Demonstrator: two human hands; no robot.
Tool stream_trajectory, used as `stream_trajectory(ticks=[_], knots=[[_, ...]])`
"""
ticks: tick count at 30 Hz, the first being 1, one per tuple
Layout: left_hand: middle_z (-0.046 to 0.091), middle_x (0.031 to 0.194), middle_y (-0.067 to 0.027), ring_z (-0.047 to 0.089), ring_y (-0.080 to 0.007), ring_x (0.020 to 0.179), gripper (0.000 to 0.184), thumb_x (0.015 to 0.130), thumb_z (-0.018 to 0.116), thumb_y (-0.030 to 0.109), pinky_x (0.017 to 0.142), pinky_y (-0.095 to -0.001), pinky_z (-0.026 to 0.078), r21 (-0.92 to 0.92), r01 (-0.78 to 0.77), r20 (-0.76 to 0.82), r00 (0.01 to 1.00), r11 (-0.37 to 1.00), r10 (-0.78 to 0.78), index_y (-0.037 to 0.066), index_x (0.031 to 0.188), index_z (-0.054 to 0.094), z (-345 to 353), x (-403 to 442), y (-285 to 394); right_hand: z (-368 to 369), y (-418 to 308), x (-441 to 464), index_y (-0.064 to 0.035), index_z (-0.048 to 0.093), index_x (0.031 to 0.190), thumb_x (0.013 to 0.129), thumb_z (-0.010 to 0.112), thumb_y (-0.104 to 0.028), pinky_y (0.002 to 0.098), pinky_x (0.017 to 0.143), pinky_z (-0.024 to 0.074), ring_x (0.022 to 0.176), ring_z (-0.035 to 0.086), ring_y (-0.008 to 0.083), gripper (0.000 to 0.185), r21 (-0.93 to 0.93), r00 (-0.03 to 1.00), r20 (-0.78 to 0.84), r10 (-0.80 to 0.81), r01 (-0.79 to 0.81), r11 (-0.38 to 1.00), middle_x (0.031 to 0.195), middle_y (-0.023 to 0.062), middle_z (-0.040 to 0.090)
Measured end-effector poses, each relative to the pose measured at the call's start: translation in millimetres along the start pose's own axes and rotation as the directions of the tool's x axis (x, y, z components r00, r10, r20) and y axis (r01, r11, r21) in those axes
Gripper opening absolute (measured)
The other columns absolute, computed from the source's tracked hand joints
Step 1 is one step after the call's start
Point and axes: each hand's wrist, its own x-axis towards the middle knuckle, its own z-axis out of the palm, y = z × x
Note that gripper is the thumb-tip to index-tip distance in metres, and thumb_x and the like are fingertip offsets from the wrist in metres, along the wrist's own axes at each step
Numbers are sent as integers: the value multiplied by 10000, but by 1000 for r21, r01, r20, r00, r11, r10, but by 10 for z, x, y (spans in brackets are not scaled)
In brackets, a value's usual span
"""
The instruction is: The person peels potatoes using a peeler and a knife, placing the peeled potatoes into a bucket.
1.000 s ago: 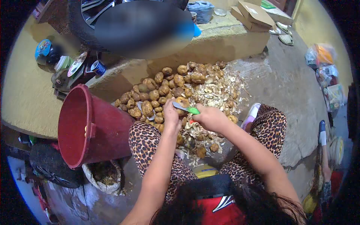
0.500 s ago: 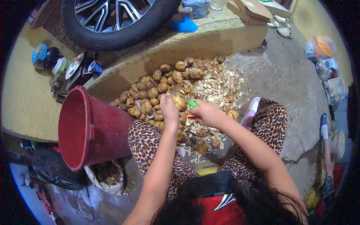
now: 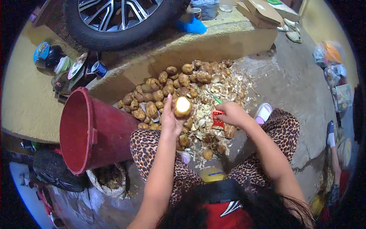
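My left hand (image 3: 171, 120) holds a brown-skinned potato (image 3: 183, 107), its thumb side against it. A round patch on its top is bare and bright pale. To the right, apart from the potato, my right hand (image 3: 233, 114) is closed on a peeler (image 3: 218, 120) with a red, perforated part and a green end showing; the fingers hide the rest. Beneath both hands lies a heap of brown potatoes (image 3: 151, 110). Pale peelings (image 3: 206, 118) are strewn over its right side and the floor.
A large maroon bucket (image 3: 110, 131) lies tipped at the left, mouth towards me. Behind the heap runs a concrete ledge (image 3: 213, 51) bearing a car wheel (image 3: 122, 38) and a cardboard box (image 3: 259, 13). An open sack (image 3: 108, 185) stands at lower left. Bagged items (image 3: 335, 74) line the right.
My right hand has drawn the peeler away from the potato, to the right and slightly down. The potato is turned so its pale bare patch shows. The view has shifted slightly.
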Motion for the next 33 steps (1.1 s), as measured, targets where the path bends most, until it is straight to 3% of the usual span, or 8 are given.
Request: stream_trajectory(ticks=[5,8,13,18,20,28,32,33], knots=[[604,812,-82,616,-231,704,346,856,490,410,593,-344,521,40,83,20,996,996,-84,74,931,525,42,7,12,-300,42,97,-31,583,800,785,629,-217,287,575,459,658,573,119,193,463,979,-63,195,-144,874,711,35,586],[605,741,-78,615,-232,651,367,854,483,425,535,-323,504,15,139,46,989,990,-140,69,934,523,-4,86,-19,-537,90,148,-50,579,834,787,638,-218,239,542,472,649,573,90,184,805,941,11,339,-209,555,748,11,600],[605,731,-82,614,-225,633,401,860,459,452,496,-307,487,20,124,41,991,992,-125,65,939,524,73,95,-62,-735,32,155,-43,583,897,760,664,-177,228,618,490,701,592,99,208,950,917,20,398,-142,279,830,18,621],[614,847,-94,615,-211,754,374,896,417,399,631,-332,505,109,17,-29,999,994,-14,53,971,537,174,137,-284,-474,-165,247,-57,611,879,742,688,-228,220,558,452,669,568,79,232,955,951,35,307,-122,270,759,-3,617],[616,894,-83,614,-202,820,367,905,406,383,713,-334,503,116,-14,-44,999,993,19,49,984,536,221,149,-396,-329,-167,300,-50,623,827,744,686,-225,225,554,451,651,565,75,203,832,950,-151,272,-27,554,724,1,610],[625,837,-93,617,-178,691,314,902,426,304,619,-303,514,172,-48,14,999,984,46,26,970,557,206,321,-566,-471,24,373,-39,615,833,764,666,-213,227,524,436,594,546,74,194,880,937,-23,348,-146,452,717,8,608],[604,771,-70,600,-164,634,267,883,478,303,574,-291,510,253,-119,-49,990,960,136,44,904,541,145,244,-485,-632,554,415,-33,619,815,764,659,-189,227,499,449,564,567,99,170,793,720,-349,600,-113,598,692,34,618],[598,760,-67,597,-163,627,260,879,489,303,570,-290,509,236,-121,-59,989,964,138,47,890,535,155,192,-418,-645,513,409,-34,616,827,767,656,-194,227,494,449,562,567,97,176,838,760,-306,574,-72,541,693,35,617]])
